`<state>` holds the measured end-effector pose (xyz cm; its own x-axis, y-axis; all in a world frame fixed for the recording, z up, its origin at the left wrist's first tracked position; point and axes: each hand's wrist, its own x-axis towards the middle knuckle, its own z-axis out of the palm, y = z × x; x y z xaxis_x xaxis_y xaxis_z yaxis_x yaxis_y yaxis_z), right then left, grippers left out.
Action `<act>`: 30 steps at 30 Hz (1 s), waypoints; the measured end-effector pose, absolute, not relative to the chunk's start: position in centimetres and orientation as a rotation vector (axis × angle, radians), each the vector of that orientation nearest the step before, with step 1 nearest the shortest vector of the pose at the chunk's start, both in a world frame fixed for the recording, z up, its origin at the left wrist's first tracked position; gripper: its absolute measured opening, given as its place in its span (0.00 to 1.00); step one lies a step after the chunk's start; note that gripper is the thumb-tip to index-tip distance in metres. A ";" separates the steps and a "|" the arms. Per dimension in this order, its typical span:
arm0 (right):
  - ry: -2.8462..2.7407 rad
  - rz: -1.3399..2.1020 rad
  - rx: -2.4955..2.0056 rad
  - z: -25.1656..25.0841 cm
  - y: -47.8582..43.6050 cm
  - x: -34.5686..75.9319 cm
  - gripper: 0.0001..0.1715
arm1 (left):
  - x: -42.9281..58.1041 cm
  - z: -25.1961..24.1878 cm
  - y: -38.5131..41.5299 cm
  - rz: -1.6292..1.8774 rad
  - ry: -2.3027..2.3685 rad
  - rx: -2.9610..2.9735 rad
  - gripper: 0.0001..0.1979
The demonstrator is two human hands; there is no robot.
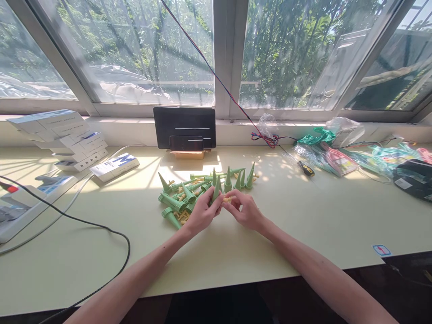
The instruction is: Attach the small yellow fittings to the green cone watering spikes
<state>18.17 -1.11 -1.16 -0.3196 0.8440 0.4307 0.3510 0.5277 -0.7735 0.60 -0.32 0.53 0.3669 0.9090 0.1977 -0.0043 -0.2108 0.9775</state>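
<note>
My left hand (201,211) is closed round a green cone (216,190), whose tip points up. Just to its right, my right hand (243,209) pinches a small yellow piece (226,199) against the cone's side. Left of and behind my hands lies a pile of green cones (173,203) with small yellow pieces (184,217) among them. Several green cones (249,176) stand upright behind my right hand.
Behind the pile a black tablet (184,121) and a phone (186,143) lean on a stand. White boxes (74,139) are stacked at the left, near a power strip (37,209) and cables. A screwdriver (306,168) and bagged items (340,162) lie at the right.
</note>
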 end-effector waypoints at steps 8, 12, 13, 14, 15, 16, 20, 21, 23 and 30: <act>-1.923 0.706 -0.971 -1.6 -0.9 18.2 0.15 | 0.6 0.4 -0.4 1.035 0.848 1.547 0.13; -1.929 0.714 -0.977 -1.6 -0.8 18.2 0.18 | 0.6 0.5 -0.4 1.024 0.853 1.550 0.13; -1.923 0.725 -0.980 -1.6 -0.9 18.2 0.18 | 0.6 0.4 -0.4 1.026 0.854 1.551 0.13; -1.914 0.739 -0.982 -1.5 -0.9 18.1 0.16 | 0.6 0.4 -0.4 1.030 0.853 1.548 0.13; -1.904 0.751 -0.981 -1.3 -1.0 18.1 0.15 | 0.6 0.4 -0.4 1.032 0.853 1.542 0.13; -1.896 0.762 -0.977 -1.2 -1.0 18.1 0.13 | 0.6 0.4 -0.4 1.034 0.854 1.534 0.13; -1.898 0.758 -0.938 -1.2 -1.1 18.1 0.12 | 0.7 0.5 -0.4 1.035 0.860 1.528 0.15; -1.902 0.752 -0.935 -1.2 -1.0 18.1 0.11 | 0.7 0.6 -0.4 1.033 0.861 1.537 0.15; -1.909 0.738 -0.940 -1.4 -0.9 18.1 0.12 | 0.6 0.6 -0.4 1.030 0.859 1.559 0.15; -1.923 0.736 -0.959 -1.7 -0.7 18.1 0.15 | 0.5 0.6 -0.3 1.032 0.845 1.572 0.15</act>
<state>18.05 -0.69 -1.71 -0.3517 0.8354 0.4224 0.3400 0.5344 -0.7738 0.53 -0.29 0.56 0.3837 0.9015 0.2002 0.0180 -0.2240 0.9744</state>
